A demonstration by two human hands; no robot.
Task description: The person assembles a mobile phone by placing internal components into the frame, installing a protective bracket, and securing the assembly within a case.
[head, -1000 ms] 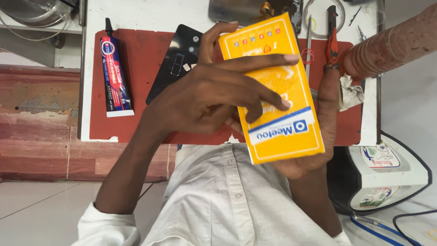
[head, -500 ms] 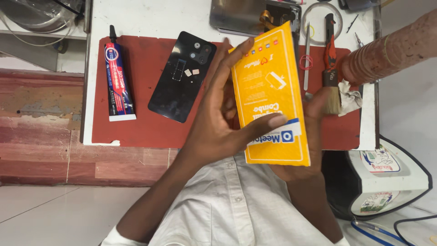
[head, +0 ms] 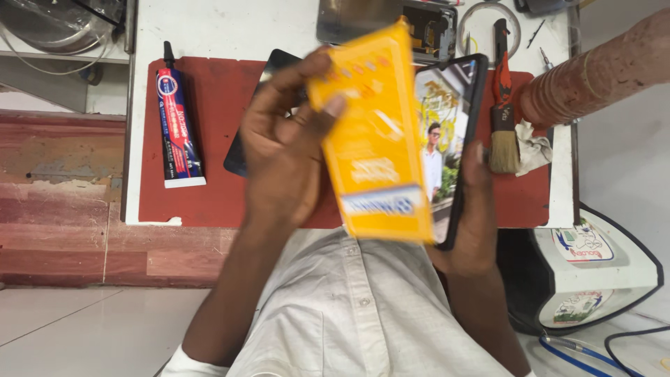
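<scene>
My left hand (head: 286, 146) grips a flat yellow box (head: 377, 139) by its upper left edge, and the box is tilted and blurred. My right hand (head: 474, 216) holds a black phone (head: 450, 119) with a lit screen, its fingers wrapped round the right edge. The box overlaps the left part of the phone and hides it. Both are held up in front of my white shirt, above the red mat (head: 209, 188).
On the mat lie a red and blue glue tube (head: 180, 126), a dark phone back cover (head: 239, 159) and a red-handled brush (head: 502, 132). A phone frame (head: 363, 21) lies on the white table beyond. Another person's reddish sleeve (head: 600, 77) reaches in at top right. A white device (head: 593, 279) stands at lower right.
The yellow box has slid and tilted left in my left hand, uncovering a lit phone in my right hand. Before, both hands held the box together.
</scene>
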